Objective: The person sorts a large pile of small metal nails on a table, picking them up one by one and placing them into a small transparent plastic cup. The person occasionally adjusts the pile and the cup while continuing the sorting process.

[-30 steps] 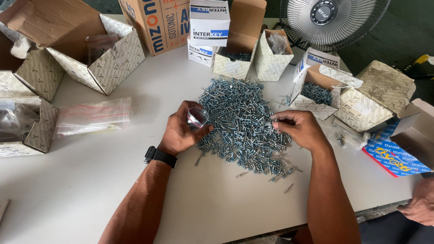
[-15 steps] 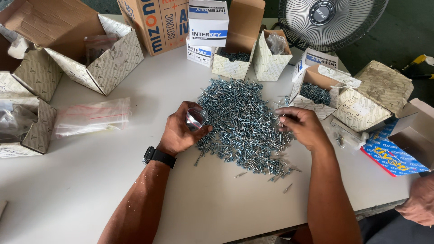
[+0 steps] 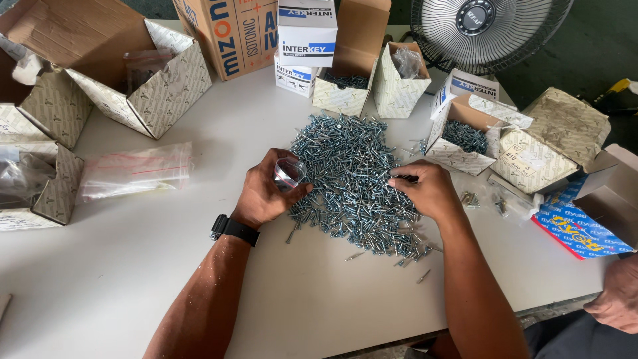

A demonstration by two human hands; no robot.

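- The white table (image 3: 133, 266) carries open cardboard boxes (image 3: 139, 80) along its far edge and a flat stack of clear bags (image 3: 136, 171) on the left.
- A wide pile of silver screws (image 3: 345, 173) lies at the table's centre, between both hands.
- The right hand (image 3: 425, 193) rests palm-down on the pile's right edge, fingers curled closed onto the screws beneath them.
- The left hand (image 3: 266, 193) sits at the pile's left edge, fingers gripping a small clear bag (image 3: 288, 174), its mouth held open.
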